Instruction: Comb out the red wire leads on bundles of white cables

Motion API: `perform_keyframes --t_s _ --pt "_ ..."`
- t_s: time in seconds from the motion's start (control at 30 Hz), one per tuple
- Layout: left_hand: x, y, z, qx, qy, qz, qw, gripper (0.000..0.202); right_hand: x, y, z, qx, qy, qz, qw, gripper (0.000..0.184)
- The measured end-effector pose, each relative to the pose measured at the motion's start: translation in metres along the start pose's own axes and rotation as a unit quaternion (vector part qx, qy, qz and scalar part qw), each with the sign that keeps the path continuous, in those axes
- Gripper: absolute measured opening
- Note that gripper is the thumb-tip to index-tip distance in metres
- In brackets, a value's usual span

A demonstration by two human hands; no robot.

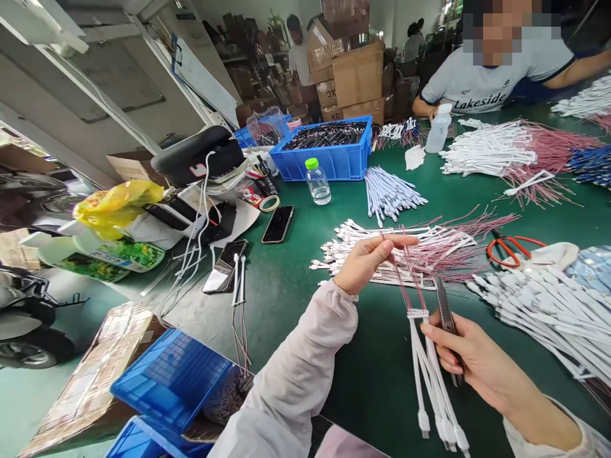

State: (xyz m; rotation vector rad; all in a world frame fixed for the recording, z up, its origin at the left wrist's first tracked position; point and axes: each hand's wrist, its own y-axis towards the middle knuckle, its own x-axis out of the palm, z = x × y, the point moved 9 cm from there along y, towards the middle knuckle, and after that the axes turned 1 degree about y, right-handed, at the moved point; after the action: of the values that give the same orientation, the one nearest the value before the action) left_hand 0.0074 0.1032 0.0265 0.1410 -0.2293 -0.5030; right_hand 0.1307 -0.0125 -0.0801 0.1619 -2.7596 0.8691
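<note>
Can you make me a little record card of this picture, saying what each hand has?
Left hand: pinches thin reddish wires of a white multi-plug cable
Right hand: grips a dark flat tool
Nearby: orange-handled scissors, white cable bundles
Rest: green workbench, blue plastic crate, water bottle, co-worker

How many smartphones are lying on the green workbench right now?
2 clearly: a black smartphone by the white sheet, and a glossy-screened smartphone left of it, near white cables. Dark slabs by the yellow plastic bag may be more; cannot tell.
</note>
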Motion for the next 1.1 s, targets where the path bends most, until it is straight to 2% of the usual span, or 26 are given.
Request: perform_keyframes --t_s 0.1,0.17,0.27,0.3,0.33,0.37,0.4,0.43,0.47,0.5,0.6,0.7,0.83,0.93,1.03,1.1 --pt "-0.008 0.001 0.001 0.0 -0.027 0.02 0.999 0.031 -0.001 0.001 0.001 -0.001 0.004 -0.003 1.0 0.041" --pt "-0.02 0.001 0.009 0.014 -0.055 0.064 0.996 0.029 -0.007 0.001 -0.006 -0.014 0.031 0.007 0.999 0.038" --pt "-0.038 -0.005 0.033 0.074 -0.085 0.148 0.982 0.028 -0.028 -0.002 -0.032 -0.09 0.117 0.063 0.987 0.034" --pt "-0.036 -0.006 0.038 0.078 -0.088 0.15 0.982 0.028 -0.037 -0.005 -0.043 -0.124 0.143 0.086 0.978 0.033" --pt "-0.026 -0.007 0.037 0.059 -0.088 0.12 0.987 0.029 -0.044 -0.009 -0.054 -0.156 0.162 0.106 0.969 0.032" --pt "-0.006 -0.007 0.029 0.011 -0.09 0.053 0.994 0.031 -0.05 -0.012 -0.062 -0.182 0.175 0.123 0.96 0.03" --pt "0.021 -0.011 0.014 -0.061 -0.09 -0.041 0.993 0.035 -0.053 -0.016 -0.069 -0.202 0.18 0.136 0.953 0.028" --pt "0.049 -0.02 -0.005 -0.142 -0.089 -0.138 0.976 0.041 -0.055 -0.019 -0.073 -0.215 0.18 0.144 0.949 0.026" --pt "0.077 -0.035 -0.025 -0.223 -0.094 -0.227 0.943 0.047 -0.055 -0.021 -0.076 -0.226 0.177 0.147 0.947 0.024" --pt "0.095 -0.046 -0.044 -0.283 -0.102 -0.263 0.917 0.051 -0.053 -0.022 -0.077 -0.236 0.171 0.146 0.945 0.022" --pt "0.111 -0.049 -0.083 -0.33 -0.178 -0.141 0.916 0.054 -0.043 -0.023 -0.073 -0.247 0.162 0.126 0.947 0.017" --pt "0.111 -0.043 -0.094 -0.306 -0.261 -0.022 0.915 0.059 -0.032 -0.022 -0.064 -0.233 0.164 0.108 0.952 0.018" --pt "0.092 -0.032 -0.074 -0.206 -0.337 0.104 0.913 0.049 -0.017 -0.02 -0.057 -0.213 0.156 0.077 0.961 0.019" --pt "0.058 -0.02 -0.043 -0.108 -0.321 0.179 0.924 0.032 -0.02 -0.018 -0.057 -0.2 0.17 0.073 0.962 0.018" --pt "0.02 -0.007 -0.011 -0.043 -0.262 0.186 0.946 0.031 -0.046 -0.022 -0.068 -0.225 0.194 0.127 0.946 0.028" --pt "0.005 -0.002 -0.003 -0.063 -0.231 0.147 0.96 0.03 -0.065 -0.026 -0.076 -0.242 0.193 0.164 0.937 0.034"
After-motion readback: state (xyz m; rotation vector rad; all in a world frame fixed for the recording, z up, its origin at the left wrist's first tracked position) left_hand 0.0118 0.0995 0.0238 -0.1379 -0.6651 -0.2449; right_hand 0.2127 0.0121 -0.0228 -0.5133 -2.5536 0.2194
